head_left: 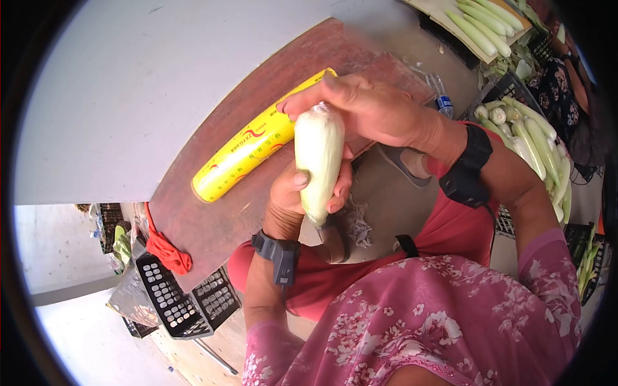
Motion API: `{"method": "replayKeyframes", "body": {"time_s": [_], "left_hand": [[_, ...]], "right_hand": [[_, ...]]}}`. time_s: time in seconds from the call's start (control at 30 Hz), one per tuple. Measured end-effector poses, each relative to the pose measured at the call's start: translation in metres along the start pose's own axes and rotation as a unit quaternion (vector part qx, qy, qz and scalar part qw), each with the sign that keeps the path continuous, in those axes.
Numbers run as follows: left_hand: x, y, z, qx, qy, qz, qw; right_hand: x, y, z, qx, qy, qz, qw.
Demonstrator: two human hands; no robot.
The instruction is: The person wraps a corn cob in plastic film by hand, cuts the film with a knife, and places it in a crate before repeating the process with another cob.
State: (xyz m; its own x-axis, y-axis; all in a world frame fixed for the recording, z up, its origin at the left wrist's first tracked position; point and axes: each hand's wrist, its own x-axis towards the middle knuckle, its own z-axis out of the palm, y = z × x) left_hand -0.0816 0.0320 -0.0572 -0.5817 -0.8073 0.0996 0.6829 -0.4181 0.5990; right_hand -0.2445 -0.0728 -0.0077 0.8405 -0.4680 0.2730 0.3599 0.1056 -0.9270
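A pale green, tapering vegetable (319, 154), which looks like a peeled celtuce stem, stands nearly upright with its blunt whitish end up. My left hand (293, 190) is wrapped round its lower part, the thumb on the near side and fingertips showing at the right. My right hand (380, 112) curves over the upper end and seems to touch it, fingers stretched to the left. Part of its fingers is hidden behind the vegetable. Just behind both hands, a yellow printed roll (248, 148) lies slantwise on the reddish tabletop (193, 167).
Pale stems (486, 26) lie on a board at the upper right. More stems (537, 141) fill a crate on the right. A water bottle (441, 100) stands past the table. Black crates (170, 296) and a red cloth (168, 251) are at the lower left. Another person's arm (579, 83) shows at right.
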Motion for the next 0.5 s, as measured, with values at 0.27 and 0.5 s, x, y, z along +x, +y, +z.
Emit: {"method": "replayKeyframes", "body": {"time_s": [0.27,0.5], "left_hand": [[-0.003,-0.001,0.013,-0.030,-0.034,-0.010,0.999],[-0.004,-0.002,0.009,-0.017,-0.032,-0.028,0.999]], "right_hand": [[-0.011,-0.029,0.003,-0.004,-0.047,0.016,0.999],[-0.006,-0.024,-0.004,-0.115,-0.036,-0.057,0.991]]}}
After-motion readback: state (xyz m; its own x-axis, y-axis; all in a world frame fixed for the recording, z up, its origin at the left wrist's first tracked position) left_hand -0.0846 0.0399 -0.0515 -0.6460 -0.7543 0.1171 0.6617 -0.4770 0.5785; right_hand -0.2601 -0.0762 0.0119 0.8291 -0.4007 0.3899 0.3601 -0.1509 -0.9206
